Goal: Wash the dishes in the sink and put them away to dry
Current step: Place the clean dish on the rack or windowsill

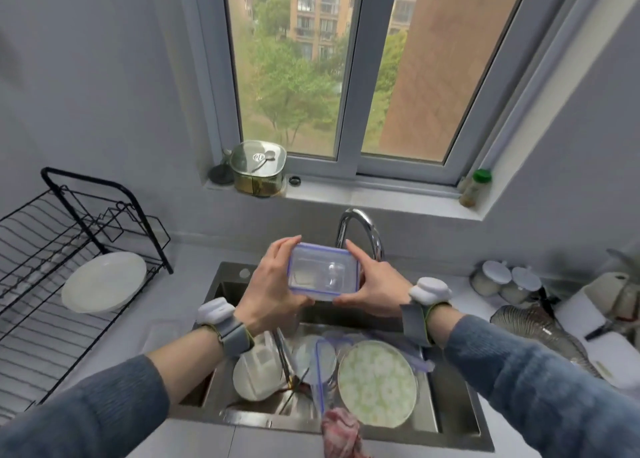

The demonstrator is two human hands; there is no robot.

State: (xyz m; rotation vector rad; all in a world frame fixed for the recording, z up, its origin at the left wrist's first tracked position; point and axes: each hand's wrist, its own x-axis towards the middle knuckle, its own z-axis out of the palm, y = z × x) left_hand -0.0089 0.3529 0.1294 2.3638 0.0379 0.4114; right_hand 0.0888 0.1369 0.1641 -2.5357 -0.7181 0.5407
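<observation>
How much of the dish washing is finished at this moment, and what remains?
Done: one white plate stands in the black drying rack. In hand: both hands, left and right, hold a clear box with blue rim above the sink. Left: a green patterned plate, a white bowl, chopsticks and lids lie in the sink.

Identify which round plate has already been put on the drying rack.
The plain white round plate leaning on the black wire drying rack; the green-patterned round plate lies in the steel sink.
</observation>
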